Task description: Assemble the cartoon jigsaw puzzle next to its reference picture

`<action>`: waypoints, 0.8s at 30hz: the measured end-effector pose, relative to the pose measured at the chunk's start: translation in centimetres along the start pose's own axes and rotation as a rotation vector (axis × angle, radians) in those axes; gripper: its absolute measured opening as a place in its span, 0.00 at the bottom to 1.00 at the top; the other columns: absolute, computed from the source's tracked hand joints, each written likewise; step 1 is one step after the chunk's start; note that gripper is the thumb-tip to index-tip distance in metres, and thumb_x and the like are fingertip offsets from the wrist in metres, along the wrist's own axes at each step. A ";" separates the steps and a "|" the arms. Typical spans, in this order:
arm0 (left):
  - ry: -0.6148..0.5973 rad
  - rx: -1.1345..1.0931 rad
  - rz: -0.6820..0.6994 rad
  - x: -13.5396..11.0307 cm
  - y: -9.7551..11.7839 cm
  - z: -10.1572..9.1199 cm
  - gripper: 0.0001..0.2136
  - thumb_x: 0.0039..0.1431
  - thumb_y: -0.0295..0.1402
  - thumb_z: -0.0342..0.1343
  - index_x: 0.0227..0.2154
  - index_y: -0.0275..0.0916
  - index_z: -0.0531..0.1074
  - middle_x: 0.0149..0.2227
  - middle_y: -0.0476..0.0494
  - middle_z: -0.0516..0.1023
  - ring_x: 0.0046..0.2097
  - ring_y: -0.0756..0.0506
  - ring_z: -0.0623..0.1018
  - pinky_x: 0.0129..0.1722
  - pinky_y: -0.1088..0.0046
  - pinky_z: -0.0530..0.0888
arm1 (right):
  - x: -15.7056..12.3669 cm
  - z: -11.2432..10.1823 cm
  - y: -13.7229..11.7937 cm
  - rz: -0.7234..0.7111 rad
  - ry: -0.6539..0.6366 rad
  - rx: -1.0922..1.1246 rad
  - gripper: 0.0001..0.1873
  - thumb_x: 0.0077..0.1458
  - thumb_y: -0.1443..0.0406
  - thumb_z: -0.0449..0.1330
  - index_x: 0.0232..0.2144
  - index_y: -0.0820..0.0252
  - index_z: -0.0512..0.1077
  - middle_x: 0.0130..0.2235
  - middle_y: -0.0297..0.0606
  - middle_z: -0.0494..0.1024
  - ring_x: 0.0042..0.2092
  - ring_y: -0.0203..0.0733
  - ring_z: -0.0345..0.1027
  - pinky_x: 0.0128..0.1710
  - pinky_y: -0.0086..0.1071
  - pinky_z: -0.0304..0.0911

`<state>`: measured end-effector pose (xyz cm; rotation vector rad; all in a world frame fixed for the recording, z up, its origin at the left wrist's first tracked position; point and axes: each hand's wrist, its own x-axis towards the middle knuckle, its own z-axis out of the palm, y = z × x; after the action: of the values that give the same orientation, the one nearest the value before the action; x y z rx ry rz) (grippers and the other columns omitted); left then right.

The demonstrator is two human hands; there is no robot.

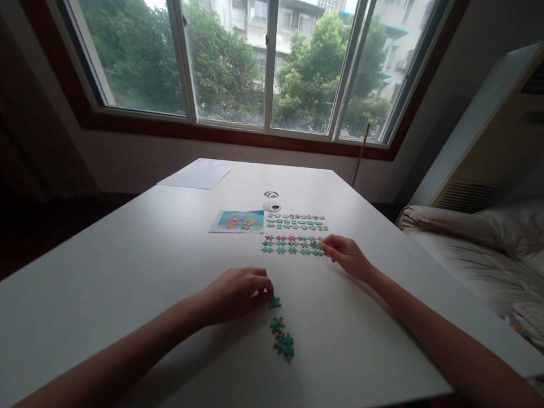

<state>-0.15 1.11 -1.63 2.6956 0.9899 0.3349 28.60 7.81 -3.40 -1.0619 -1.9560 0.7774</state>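
The picture sheet (238,220) near the middle of the table shows two cartoon figures, one pink and one yellow, on a blue-green ground; any lettering on it is too small to read. Pale marks at the far edge of the white paper (195,176), toward the table's far left corner, are likewise too faint to make out, as are the details on two round black-and-white items (272,207) beyond the picture sheet. Just right of that sheet, rows of puzzle pieces (292,251) in green, teal and pink lie in two bands with a narrow gap between. The right hand (348,257) is at the right end of the nearer band, its fingertips drawn together; whether they pinch a piece I cannot tell. The left hand (241,293) is curled closer to the wearer, its fingertips at a teal piece (275,302); I cannot tell whether they grip it or only touch it. Nearer still lies a small cluster of pieces (283,343), mostly dark green. The white table (148,295) has a smooth surface with a soft sheen. Past it, a sliding window (271,56) in a reddish-brown frame looks onto trees and a pale building; a tall floor-standing unit (496,116) with louvred vents and a light-coloured sofa (470,249) stand at the right, in dim light.
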 end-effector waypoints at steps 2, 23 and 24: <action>-0.011 0.023 -0.002 0.0 0.1 -0.1 0.08 0.57 0.27 0.49 0.34 0.42 0.73 0.34 0.47 0.73 0.32 0.49 0.73 0.31 0.76 0.66 | 0.1 0.0 0.2 0.000 -0.011 0.025 0.19 0.51 0.51 0.55 0.27 0.62 0.68 0.23 0.32 0.67 0.23 0.30 0.56 0.22 0.25 0.55; -0.016 0.036 -0.040 -0.1 1.0 -0.5 0.08 0.57 0.31 0.50 0.33 0.40 0.74 0.34 0.46 0.74 0.33 0.48 0.75 0.33 0.75 0.67 | 7.7 -6.4 6.9 0.381 0.131 -0.515 0.11 0.50 0.61 0.56 0.26 0.64 0.74 0.25 0.37 0.76 0.25 0.34 0.65 0.25 0.26 0.57; -0.018 0.036 -0.043 -0.2 1.0 -0.5 0.07 0.57 0.32 0.51 0.33 0.41 0.74 0.34 0.46 0.74 0.33 0.48 0.75 0.33 0.75 0.68 | 8.2 -6.7 7.7 0.419 0.115 -0.514 0.12 0.51 0.62 0.56 0.28 0.65 0.74 0.27 0.38 0.76 0.26 0.34 0.65 0.25 0.26 0.58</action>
<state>0.19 0.32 -0.88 2.6999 1.0570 0.2862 34.35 19.57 -3.19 -1.8210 -1.9019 0.4097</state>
